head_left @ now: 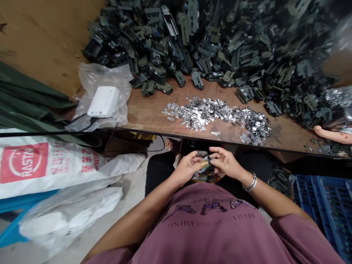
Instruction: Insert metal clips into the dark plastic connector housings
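Between both hands, over the lap and just in front of the table edge: small part (205, 163), greenish and gold, details too small to read. Left hand (188, 168) grasps it from the left, fingers curled round it. Right hand (225, 163) pinches its right end with thumb and fingertips; forefinger raised. Dark piece (202, 153) at the left fingertips, can't tell if separate from the part. Silver bracelet (250, 182) on right wrist.

Beyond the hands, brown wooden table (148, 110). Near its front edge, loose spread of shiny silver clips (198, 113), a few strays apart from the rest. Behind the clips, big heap of dark green housings (236, 47), jumbled, all angles. Left end of table: white box (104, 102) with a black cable, lying on clear plastic wrap (90, 77). Right end: another person's finger (332, 135) at the table edge, rest of that hand not clear, more shiny bits beside it.

Lower left: white sack (66, 161) with red RASTAR print, below dark green cloth (27, 99); under the sack, clear bag (71, 220) with white contents, next to blue plastic frame (27, 209). Lower right: blue crates (335, 205), more dark parts (280, 179) beside them, near the right knee.
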`<move>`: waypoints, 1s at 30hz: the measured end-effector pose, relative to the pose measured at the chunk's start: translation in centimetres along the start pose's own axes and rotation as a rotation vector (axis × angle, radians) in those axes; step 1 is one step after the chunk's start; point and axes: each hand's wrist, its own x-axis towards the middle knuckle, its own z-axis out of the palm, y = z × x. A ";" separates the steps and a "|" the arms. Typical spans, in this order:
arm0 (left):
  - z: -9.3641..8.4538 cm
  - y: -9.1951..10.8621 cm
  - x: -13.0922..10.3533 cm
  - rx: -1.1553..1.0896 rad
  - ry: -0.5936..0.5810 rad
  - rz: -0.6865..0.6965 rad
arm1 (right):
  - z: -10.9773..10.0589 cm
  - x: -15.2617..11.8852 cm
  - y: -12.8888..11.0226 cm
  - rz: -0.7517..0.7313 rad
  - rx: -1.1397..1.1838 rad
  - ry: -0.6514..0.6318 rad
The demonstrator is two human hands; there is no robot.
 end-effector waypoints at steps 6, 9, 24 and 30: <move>1.0 1.1 1.8 -0.324 0.061 -0.024 | -4.3 5.1 -3.7 -0.419 -1.137 0.268; 1.5 2.0 2.3 -0.335 0.105 -0.006 | -5.3 7.1 -4.3 -0.350 -1.557 0.216; 2.5 2.1 2.8 -0.254 0.186 -0.037 | -5.5 5.8 -4.2 -0.476 -1.444 0.217; 2.8 2.0 2.3 -0.225 0.101 0.126 | -0.8 2.6 -3.5 -0.543 -0.755 0.310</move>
